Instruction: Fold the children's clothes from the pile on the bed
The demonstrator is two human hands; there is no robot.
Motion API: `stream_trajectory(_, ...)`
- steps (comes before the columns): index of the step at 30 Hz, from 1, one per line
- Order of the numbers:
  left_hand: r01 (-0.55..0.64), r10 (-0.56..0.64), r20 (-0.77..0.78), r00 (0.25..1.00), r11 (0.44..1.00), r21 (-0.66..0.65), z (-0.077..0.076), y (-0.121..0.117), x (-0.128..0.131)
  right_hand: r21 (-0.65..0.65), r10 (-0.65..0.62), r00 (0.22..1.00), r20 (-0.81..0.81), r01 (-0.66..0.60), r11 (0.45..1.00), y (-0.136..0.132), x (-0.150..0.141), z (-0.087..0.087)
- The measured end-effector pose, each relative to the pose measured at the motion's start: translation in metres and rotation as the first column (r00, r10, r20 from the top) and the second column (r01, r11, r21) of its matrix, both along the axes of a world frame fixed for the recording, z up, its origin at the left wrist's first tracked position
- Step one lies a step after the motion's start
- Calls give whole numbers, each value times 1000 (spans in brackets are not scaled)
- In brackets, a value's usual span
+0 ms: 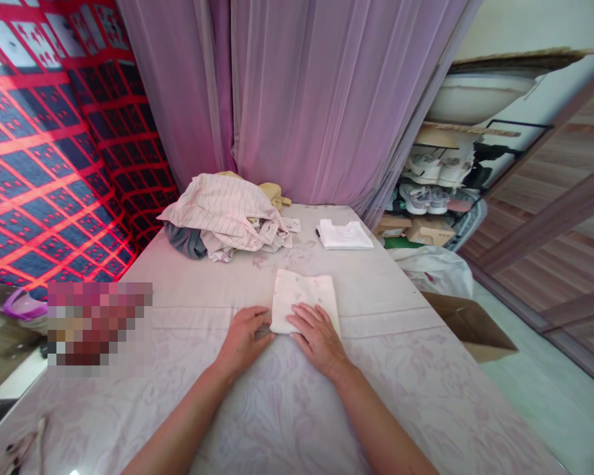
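Observation:
A pale cream cloth with small faint marks [301,287], folded into a near square, lies flat in front of me. My right hand [317,333] rests on its lower right part, palm down with the fingers stretched out. At the cloth's left edge is my left hand [246,336], fingers apart and curved, with the tips at or very near the fabric. Neither hand grips anything. Beyond, to the right, lies a folded white garment [345,235]. Further back on the left, a heap of loose clothes is topped by a pink striped garment [222,204].
Everything lies on a table-like surface with a pale floral cover [297,409]. Purple curtains [317,99] hang behind it. Along the right side stand an open cardboard box [465,323] and a rack holding shoes [423,198]. A red-and-dark patterned cloth [79,145] hangs at the left.

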State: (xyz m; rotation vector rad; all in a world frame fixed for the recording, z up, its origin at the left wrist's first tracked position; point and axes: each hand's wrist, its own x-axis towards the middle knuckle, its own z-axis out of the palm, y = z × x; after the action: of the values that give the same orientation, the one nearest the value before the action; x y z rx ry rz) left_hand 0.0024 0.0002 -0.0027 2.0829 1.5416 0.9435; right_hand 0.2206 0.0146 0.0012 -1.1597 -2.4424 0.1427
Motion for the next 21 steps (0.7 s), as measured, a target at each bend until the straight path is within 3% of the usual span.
stream_trajectory(7, 64, -57, 118, 991, 997, -53, -1, 7, 3, -22, 2, 1000, -24, -2, 1000, -2, 0, 3)
stream_trajectory(14, 154, -144, 245, 959, 988, -20, 0, 12, 11, -19, -1, 999, -32, 0, 1000, -2, -1, 3)
stream_trajectory(21, 24, -21, 99, 995, 999, -34, 9, 12, 12, -9, 0, 1000, -30, -1, 1000, -1, -1, 2)
